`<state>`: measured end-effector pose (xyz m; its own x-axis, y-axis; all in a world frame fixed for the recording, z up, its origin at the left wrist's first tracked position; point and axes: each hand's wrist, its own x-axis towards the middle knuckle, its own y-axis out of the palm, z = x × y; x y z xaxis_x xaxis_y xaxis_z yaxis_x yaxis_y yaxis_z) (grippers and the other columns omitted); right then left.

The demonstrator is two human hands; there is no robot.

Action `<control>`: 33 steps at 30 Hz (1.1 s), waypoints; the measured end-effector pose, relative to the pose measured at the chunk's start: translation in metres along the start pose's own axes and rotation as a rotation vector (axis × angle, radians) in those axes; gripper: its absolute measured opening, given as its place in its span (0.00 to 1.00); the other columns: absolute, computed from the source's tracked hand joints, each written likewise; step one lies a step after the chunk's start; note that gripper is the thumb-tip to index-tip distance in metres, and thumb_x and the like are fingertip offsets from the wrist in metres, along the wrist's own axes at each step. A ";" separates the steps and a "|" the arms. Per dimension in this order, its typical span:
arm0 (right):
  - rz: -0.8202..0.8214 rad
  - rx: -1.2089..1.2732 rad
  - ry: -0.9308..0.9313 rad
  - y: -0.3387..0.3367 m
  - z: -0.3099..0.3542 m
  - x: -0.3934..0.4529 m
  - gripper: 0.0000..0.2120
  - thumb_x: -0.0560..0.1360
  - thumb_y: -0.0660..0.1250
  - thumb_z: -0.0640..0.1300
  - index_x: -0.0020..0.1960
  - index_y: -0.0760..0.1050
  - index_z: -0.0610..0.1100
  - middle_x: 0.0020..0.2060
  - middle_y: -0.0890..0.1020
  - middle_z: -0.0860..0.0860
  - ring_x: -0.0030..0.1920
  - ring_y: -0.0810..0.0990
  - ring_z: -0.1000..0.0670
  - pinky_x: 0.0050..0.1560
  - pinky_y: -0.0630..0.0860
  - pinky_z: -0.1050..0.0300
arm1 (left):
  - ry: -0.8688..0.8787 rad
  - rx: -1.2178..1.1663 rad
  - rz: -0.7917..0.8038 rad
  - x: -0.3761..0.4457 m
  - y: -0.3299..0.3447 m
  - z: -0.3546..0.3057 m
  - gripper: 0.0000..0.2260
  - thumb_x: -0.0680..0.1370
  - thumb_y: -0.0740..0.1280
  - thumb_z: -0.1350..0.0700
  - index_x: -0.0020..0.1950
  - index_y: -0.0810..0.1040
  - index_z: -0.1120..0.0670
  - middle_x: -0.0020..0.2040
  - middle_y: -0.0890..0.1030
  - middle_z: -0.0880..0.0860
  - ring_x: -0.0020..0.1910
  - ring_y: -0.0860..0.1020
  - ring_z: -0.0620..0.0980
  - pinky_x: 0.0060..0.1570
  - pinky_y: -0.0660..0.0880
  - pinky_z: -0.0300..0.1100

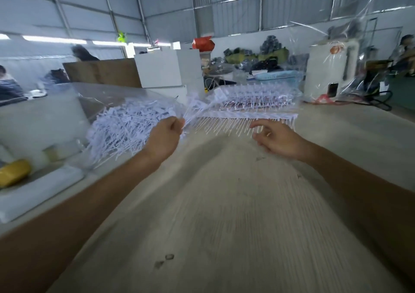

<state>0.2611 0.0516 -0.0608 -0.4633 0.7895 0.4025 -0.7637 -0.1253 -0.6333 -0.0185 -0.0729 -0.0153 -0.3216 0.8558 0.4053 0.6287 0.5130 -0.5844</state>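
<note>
Fingers (177, 125) of your left hand (165, 138) curl tight round a bunch (197, 107) of white ties, its long axis pointing from the fist toward 1 o'clock. Your right hand (277, 139) hovers loosely spread, holding nothing, at 3 o'clock of the bunch, near the row (247, 116) on the table (224, 203); the pile (125, 126) lies at 9 o'clock.

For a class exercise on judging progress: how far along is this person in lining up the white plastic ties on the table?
Done: several aligned rows of ties lie stacked at the far side of the table. In hand: the left hand grips a small bunch, while the right hand, open, hovers by the rows' near edge. Left: a large loose pile beside the left hand, so much apparently remains.
</note>
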 end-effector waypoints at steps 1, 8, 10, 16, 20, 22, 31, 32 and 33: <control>0.033 -0.072 -0.020 0.003 -0.004 -0.001 0.10 0.81 0.67 0.45 0.62 0.76 0.49 0.35 0.81 0.48 0.27 0.78 0.59 0.37 0.76 0.59 | -0.010 0.027 -0.029 -0.007 -0.013 0.015 0.18 0.85 0.58 0.49 0.36 0.67 0.54 0.30 0.68 0.49 0.28 0.66 0.47 0.29 0.62 0.42; 0.000 -0.272 -0.078 0.016 -0.012 -0.005 0.10 0.80 0.67 0.45 0.61 0.79 0.49 0.39 0.81 0.51 0.38 0.80 0.53 0.44 0.76 0.54 | -0.227 0.124 -0.203 -0.031 -0.084 0.101 0.19 0.85 0.58 0.48 0.36 0.69 0.54 0.31 0.70 0.53 0.33 0.68 0.54 0.35 0.64 0.44; 0.022 -0.363 -0.117 0.021 -0.010 -0.006 0.10 0.80 0.67 0.45 0.61 0.79 0.48 0.41 0.81 0.51 0.41 0.81 0.49 0.48 0.77 0.51 | -0.317 0.097 -0.233 -0.026 -0.095 0.117 0.16 0.84 0.58 0.48 0.46 0.77 0.57 0.40 0.75 0.57 0.38 0.72 0.55 0.32 0.66 0.40; 0.058 -0.471 -0.155 0.025 -0.005 -0.006 0.10 0.80 0.67 0.45 0.61 0.80 0.48 0.46 0.80 0.51 0.43 0.77 0.51 0.49 0.76 0.51 | -0.499 -0.013 -0.263 0.008 -0.098 0.130 0.18 0.84 0.56 0.56 0.63 0.74 0.70 0.52 0.76 0.75 0.38 0.76 0.70 0.27 0.65 0.39; 0.051 -0.480 -0.151 0.026 -0.004 -0.006 0.09 0.80 0.67 0.44 0.59 0.81 0.48 0.43 0.78 0.53 0.41 0.79 0.53 0.48 0.76 0.51 | -0.576 -0.111 -0.283 0.038 -0.091 0.132 0.17 0.83 0.55 0.59 0.67 0.73 0.66 0.57 0.77 0.69 0.40 0.73 0.58 0.29 0.62 0.39; 0.053 -0.485 -0.144 0.027 -0.004 -0.007 0.09 0.80 0.67 0.44 0.59 0.81 0.48 0.43 0.78 0.52 0.43 0.79 0.50 0.50 0.77 0.49 | -0.544 0.082 -0.271 0.045 -0.090 0.128 0.14 0.82 0.59 0.57 0.66 0.75 0.59 0.60 0.77 0.57 0.49 0.79 0.52 0.28 0.62 0.38; 0.033 -0.479 -0.139 0.027 -0.011 -0.006 0.09 0.80 0.67 0.46 0.58 0.81 0.49 0.42 0.77 0.53 0.42 0.78 0.51 0.49 0.76 0.50 | -0.309 0.612 -0.196 0.108 -0.076 0.141 0.14 0.83 0.60 0.53 0.66 0.75 0.53 0.61 0.76 0.47 0.57 0.78 0.45 0.45 0.73 0.35; 0.034 -0.473 -0.137 0.026 -0.011 -0.006 0.09 0.80 0.67 0.46 0.58 0.81 0.49 0.42 0.77 0.53 0.42 0.78 0.51 0.48 0.76 0.50 | -0.345 0.410 -0.247 0.112 -0.076 0.144 0.15 0.83 0.58 0.54 0.68 0.75 0.54 0.63 0.77 0.47 0.54 0.78 0.43 0.43 0.73 0.34; 0.034 -0.468 -0.138 0.026 -0.012 -0.005 0.08 0.80 0.67 0.45 0.58 0.81 0.49 0.42 0.78 0.53 0.42 0.78 0.52 0.48 0.76 0.50 | -0.489 0.021 -0.378 0.121 -0.073 0.148 0.17 0.84 0.57 0.56 0.71 0.72 0.57 0.66 0.77 0.48 0.49 0.78 0.40 0.42 0.74 0.33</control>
<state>0.2487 0.0513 -0.0874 -0.5644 0.6984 0.4400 -0.4775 0.1585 -0.8642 -0.2083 0.0033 -0.0275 -0.8099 0.5432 0.2213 0.3948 0.7839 -0.4791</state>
